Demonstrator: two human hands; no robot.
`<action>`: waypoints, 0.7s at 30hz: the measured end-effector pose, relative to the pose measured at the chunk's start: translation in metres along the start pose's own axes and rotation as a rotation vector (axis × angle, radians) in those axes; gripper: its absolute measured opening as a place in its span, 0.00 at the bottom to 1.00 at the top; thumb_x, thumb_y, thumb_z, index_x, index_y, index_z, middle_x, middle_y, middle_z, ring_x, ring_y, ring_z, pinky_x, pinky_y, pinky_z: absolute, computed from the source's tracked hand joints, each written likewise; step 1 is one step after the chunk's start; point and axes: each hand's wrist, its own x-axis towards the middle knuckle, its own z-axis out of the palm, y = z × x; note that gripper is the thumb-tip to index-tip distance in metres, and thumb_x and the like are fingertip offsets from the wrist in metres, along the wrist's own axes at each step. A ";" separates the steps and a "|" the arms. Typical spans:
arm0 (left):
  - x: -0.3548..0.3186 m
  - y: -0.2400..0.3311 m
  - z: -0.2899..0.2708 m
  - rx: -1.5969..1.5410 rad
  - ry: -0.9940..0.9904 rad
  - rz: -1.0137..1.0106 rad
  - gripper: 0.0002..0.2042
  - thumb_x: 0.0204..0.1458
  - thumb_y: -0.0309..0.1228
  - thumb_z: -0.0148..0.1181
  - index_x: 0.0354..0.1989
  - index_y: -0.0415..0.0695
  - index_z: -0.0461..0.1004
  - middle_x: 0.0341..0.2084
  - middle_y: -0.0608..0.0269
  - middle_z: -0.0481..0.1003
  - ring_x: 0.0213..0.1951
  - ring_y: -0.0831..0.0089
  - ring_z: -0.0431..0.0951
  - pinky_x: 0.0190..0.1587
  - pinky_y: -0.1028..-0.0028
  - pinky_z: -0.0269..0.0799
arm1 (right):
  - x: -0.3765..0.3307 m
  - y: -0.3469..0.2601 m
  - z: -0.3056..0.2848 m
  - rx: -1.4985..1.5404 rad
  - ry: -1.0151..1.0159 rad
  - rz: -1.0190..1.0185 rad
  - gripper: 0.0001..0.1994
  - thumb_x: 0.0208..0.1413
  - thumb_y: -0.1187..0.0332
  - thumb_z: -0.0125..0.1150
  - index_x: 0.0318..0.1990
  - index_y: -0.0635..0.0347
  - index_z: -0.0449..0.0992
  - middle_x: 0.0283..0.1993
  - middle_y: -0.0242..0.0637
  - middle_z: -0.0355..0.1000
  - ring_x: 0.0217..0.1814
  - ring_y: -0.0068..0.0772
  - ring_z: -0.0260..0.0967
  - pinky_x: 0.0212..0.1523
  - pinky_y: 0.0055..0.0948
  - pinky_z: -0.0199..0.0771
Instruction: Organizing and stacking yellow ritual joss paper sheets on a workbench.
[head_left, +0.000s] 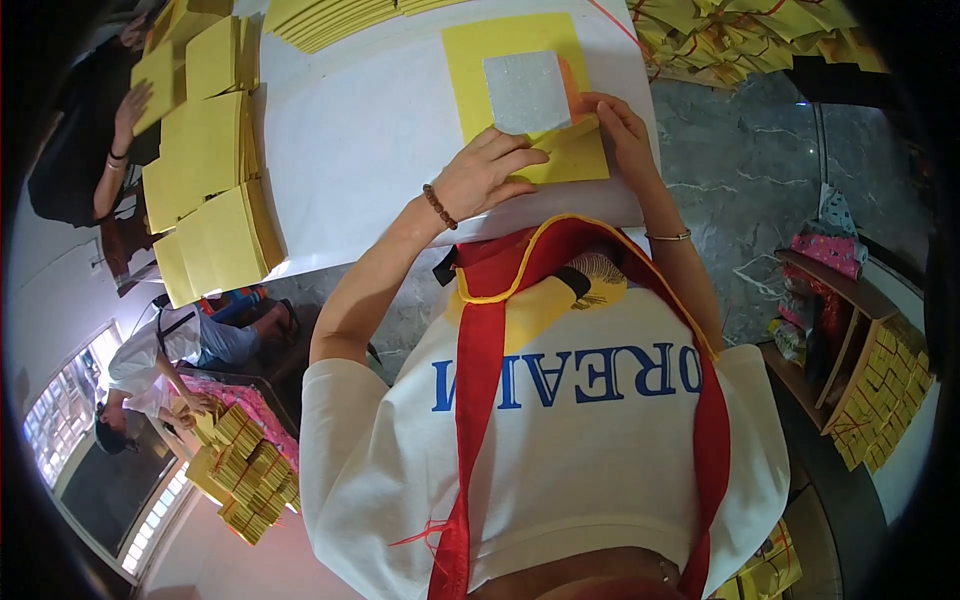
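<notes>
A yellow paper sheet [462,62] lies on the white-covered table in front of me. On it rests a silver square [525,90] with an orange strip showing along its right side. The fingers of my left hand [495,172] lie spread over the sheet's lower left part, just below the silver square. At the right edge, my right hand [625,130] pinches a lifted corner of the yellow paper between thumb and fingers. The sheet's near part looks turned up there, though my fingers cover some of it.
Stacks of yellow paper [210,160] line the table's left edge, with a fanned yellow pile [325,18] at the back. Beyond the right edge lie yellow bundles with red strings [740,35]. One person [85,140] stands left; another [165,345] handles bundled yellow stacks [245,460].
</notes>
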 end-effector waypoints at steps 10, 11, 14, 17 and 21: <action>0.003 0.003 0.006 -0.040 0.202 -0.221 0.05 0.49 0.24 0.51 0.35 0.41 0.68 0.33 0.55 0.71 0.32 0.59 0.73 0.33 0.65 0.69 | -0.002 0.003 -0.005 0.021 -0.078 -0.136 0.15 0.54 0.66 0.56 0.48 0.61 0.72 0.49 0.35 0.68 0.55 0.28 0.61 0.56 0.28 0.59; 0.003 0.003 0.004 -0.037 0.205 -0.221 0.05 0.49 0.24 0.51 0.35 0.41 0.68 0.33 0.55 0.71 0.32 0.59 0.73 0.33 0.65 0.69 | -0.003 0.001 -0.003 0.020 -0.081 -0.139 0.15 0.54 0.66 0.56 0.48 0.61 0.72 0.49 0.35 0.68 0.55 0.28 0.61 0.56 0.28 0.59; 0.003 0.003 -0.002 -0.060 0.144 -0.288 0.05 0.50 0.24 0.51 0.36 0.41 0.68 0.30 0.55 0.71 0.31 0.59 0.73 0.32 0.65 0.69 | -0.002 -0.001 0.000 -0.264 -0.055 -0.190 0.18 0.46 0.68 0.63 0.46 0.61 0.72 0.48 0.36 0.68 0.54 0.29 0.61 0.55 0.28 0.59; 0.003 0.002 -0.004 0.008 0.134 -0.183 0.08 0.48 0.24 0.53 0.38 0.41 0.68 0.32 0.55 0.71 0.33 0.59 0.73 0.34 0.66 0.69 | 0.000 0.010 -0.003 -0.327 -0.028 -0.133 0.21 0.46 0.75 0.63 0.50 0.62 0.68 0.50 0.33 0.65 0.54 0.26 0.61 0.54 0.24 0.61; -0.009 0.008 -0.008 0.076 0.287 -0.071 0.19 0.42 0.26 0.59 0.45 0.41 0.67 0.41 0.54 0.71 0.41 0.56 0.71 0.43 0.62 0.64 | 0.002 0.011 -0.004 -0.331 -0.025 -0.166 0.18 0.48 0.74 0.62 0.49 0.61 0.69 0.49 0.32 0.65 0.52 0.24 0.61 0.52 0.23 0.63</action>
